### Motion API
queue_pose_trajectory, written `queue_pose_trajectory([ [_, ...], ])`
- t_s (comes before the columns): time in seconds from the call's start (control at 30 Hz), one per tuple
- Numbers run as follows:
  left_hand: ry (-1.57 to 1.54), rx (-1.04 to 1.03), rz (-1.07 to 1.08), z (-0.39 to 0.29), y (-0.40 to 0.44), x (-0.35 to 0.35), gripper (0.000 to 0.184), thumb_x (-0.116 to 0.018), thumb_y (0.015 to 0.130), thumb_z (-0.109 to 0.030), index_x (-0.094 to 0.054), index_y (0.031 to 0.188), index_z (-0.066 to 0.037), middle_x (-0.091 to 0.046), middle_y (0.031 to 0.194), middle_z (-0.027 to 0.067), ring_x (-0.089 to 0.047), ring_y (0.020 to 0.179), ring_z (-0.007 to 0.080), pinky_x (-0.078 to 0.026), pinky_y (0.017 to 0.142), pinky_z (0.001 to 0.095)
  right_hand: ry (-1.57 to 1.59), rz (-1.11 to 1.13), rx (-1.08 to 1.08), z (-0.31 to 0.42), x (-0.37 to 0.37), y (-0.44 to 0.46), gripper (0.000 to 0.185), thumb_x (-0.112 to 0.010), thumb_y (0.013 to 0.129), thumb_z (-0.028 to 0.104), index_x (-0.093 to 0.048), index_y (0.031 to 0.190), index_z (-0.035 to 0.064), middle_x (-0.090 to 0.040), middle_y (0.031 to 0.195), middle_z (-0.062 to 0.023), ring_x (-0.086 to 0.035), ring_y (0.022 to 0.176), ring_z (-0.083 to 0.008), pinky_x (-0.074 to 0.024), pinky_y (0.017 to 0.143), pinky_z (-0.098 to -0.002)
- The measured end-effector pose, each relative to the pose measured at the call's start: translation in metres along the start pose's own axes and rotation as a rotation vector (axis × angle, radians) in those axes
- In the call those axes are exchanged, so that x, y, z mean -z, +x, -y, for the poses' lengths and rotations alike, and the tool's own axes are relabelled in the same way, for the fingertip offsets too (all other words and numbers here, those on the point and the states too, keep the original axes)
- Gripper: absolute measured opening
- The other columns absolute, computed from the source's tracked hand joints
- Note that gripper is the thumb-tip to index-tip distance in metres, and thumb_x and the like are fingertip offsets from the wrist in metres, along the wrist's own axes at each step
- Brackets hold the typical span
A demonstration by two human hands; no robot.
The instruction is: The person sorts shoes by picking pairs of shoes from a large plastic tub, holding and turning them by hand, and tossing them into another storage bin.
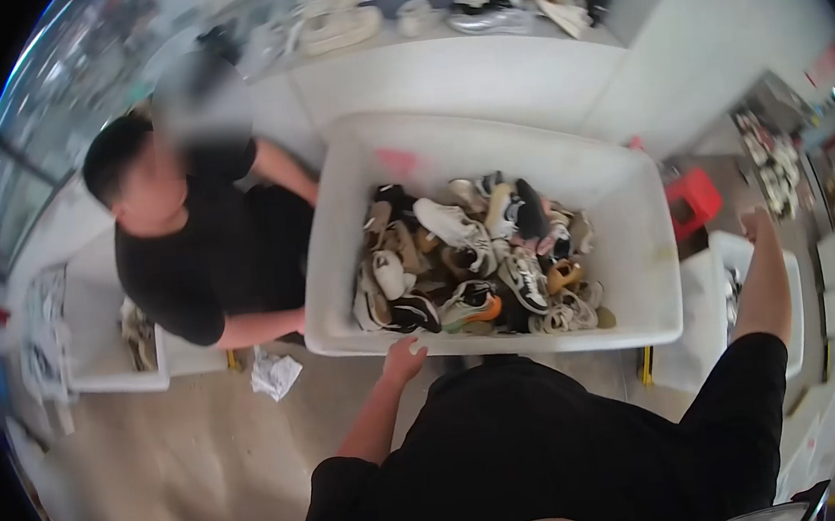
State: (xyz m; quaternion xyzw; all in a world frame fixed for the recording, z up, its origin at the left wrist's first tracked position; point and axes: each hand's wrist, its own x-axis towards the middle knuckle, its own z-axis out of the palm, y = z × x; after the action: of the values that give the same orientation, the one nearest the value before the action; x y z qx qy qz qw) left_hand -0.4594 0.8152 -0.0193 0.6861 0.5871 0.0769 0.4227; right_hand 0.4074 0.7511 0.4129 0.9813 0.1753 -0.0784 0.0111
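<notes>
A large white plastic bin (506,340) stands in front of me, with a heap of mixed shoes inside. Among them are a white sneaker (449,225), a black and white sneaker (523,280) and a shoe with an orange heel (472,304). My left hand (405,359) is closed on the near rim of the bin, left of its middle. Out to the right, my right hand (758,225) is raised beyond the bin, above a smaller white bin (791,325); its fingers are too blurred to make out.
A person in black (220,249) stands at the bin's left end, one arm along its side. Shoes lie on a ledge (437,43) behind. A red stool (695,199) is right of the bin. Crumpled white paper (275,373) lies on the floor. Another white bin (112,375) stands left.
</notes>
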Motion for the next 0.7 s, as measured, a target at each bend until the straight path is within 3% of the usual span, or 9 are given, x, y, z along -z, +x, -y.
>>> queue_pose_trajectory([
  [0.07,-0.044,-0.052,-0.075,0.002,-0.016,0.0,0.055,-0.072,0.09,-0.043,-0.068,0.131,-0.006,-0.065,0.139,0.0192,-0.058,0.132,0.0382,-0.046,0.112,0.0468,0.106,0.003,-0.013,0.043,-0.009,-0.014,0.061,-0.054,0.096,0.03,-0.042,0.152,0.0077,-0.066,0.117,-0.0215,-0.066,0.093,-0.0325,-0.0511,0.098,-0.0482],
  [0.1,-0.128,0.031,-0.046,0.003,-0.026,0.003,0.054,-0.071,0.091,-0.043,-0.068,0.13,-0.006,-0.063,0.142,0.0181,-0.056,0.135,0.0364,-0.045,0.114,0.0459,0.157,-0.014,-0.003,0.063,-0.014,-0.02,0.06,-0.054,0.097,0.03,-0.044,0.151,0.0072,-0.067,0.114,-0.0214,-0.067,0.089,-0.0321,-0.0517,0.097,-0.048],
  [0.2,-0.184,0.159,-0.023,0.001,-0.049,0.014,0.057,-0.07,0.092,-0.043,-0.065,0.136,-0.006,-0.062,0.143,0.02,-0.055,0.136,0.0374,-0.044,0.115,0.0454,0.234,-0.145,0.085,0.075,-0.065,0.091,0.069,-0.056,0.094,0.027,-0.035,0.156,0.0075,-0.074,0.105,-0.0208,-0.072,0.079,-0.0334,-0.0484,0.103,-0.0536],
  [0.27,-0.18,0.221,-0.041,0.004,-0.058,0.02,0.057,-0.07,0.092,-0.044,-0.066,0.135,-0.007,-0.062,0.142,0.0191,-0.055,0.136,0.036,-0.044,0.116,0.0452,-0.192,0.014,0.122,0.105,-0.073,0.116,0.077,-0.052,0.1,0.037,-0.02,0.167,0.0157,-0.071,0.132,-0.0143,-0.074,0.099,-0.032,-0.0515,0.1,-0.0571],
  [0.33,-0.177,0.286,-0.061,0.015,-0.069,0.021,0.056,-0.07,0.092,-0.045,-0.067,0.134,-0.008,-0.063,0.142,0.0183,-0.055,0.137,0.0345,-0.043,0.116,0.0449,-0.78,-0.013,0.339,0.13,-0.064,0.086,0.059,-0.061,0.097,0.032,-0.042,0.15,0.0153,-0.073,0.13,-0.0136,-0.072,0.108,-0.0316,-0.0505,0.1,-0.0583],
  [0.43,-0.171,0.313,-0.104,0.036,-0.077,0.021,0.056,-0.07,0.092,-0.044,-0.066,0.135,-0.008,-0.062,0.142,0.0187,-0.055,0.136,0.0347,-0.042,0.117,0.0447,-1.067,-0.109,0.479,0.155,-0.039,0.047,0.035,-0.075,0.091,0.024,-0.075,0.125,0.0146,-0.075,0.127,-0.0126,-0.071,0.121,-0.0311,-0.049,0.101,-0.0602],
  [0.5,-0.187,0.302,-0.141,0.039,-0.08,0.023,0.056,-0.069,0.092,-0.044,-0.066,0.135,-0.008,-0.062,0.142,0.0189,-0.055,0.136,0.035,-0.043,0.117,0.0448,-1.02,-0.156,0.375,0.142,-0.048,0.102,0.041,-0.08,0.087,0.02,-0.074,0.127,0.0147,-0.074,0.131,-0.0085,-0.071,0.121,-0.0306,-0.0511,0.098,-0.0596],
  [0.53,-0.199,0.325,-0.154,0.039,-0.081,0.026,0.056,-0.069,0.092,-0.044,-0.066,0.135,-0.008,-0.062,0.142,0.0189,-0.055,0.136,0.035,-0.043,0.117,0.0448,-0.943,-0.136,0.335,0.141,-0.045,0.108,0.046,-0.076,0.087,0.022,-0.069,0.131,0.0129,-0.073,0.128,-0.0108,-0.071,0.115,-0.0315,-0.0519,0.093,-0.0579],
  [0.7,-0.264,0.327,-0.171,0.023,-0.079,0.044,0.053,-0.07,0.092,-0.043,-0.067,0.131,-0.007,-0.063,0.14,0.0194,-0.057,0.134,0.0355,-0.045,0.115,0.0447,0.046,0.121,-0.139,0.102,-0.038,0.123,0.07,-0.055,0.091,0.032,-0.044,0.154,0.004,-0.07,0.116,-0.022,-0.071,0.089,-0.0363,-0.0559,0.071,-0.0498],
])
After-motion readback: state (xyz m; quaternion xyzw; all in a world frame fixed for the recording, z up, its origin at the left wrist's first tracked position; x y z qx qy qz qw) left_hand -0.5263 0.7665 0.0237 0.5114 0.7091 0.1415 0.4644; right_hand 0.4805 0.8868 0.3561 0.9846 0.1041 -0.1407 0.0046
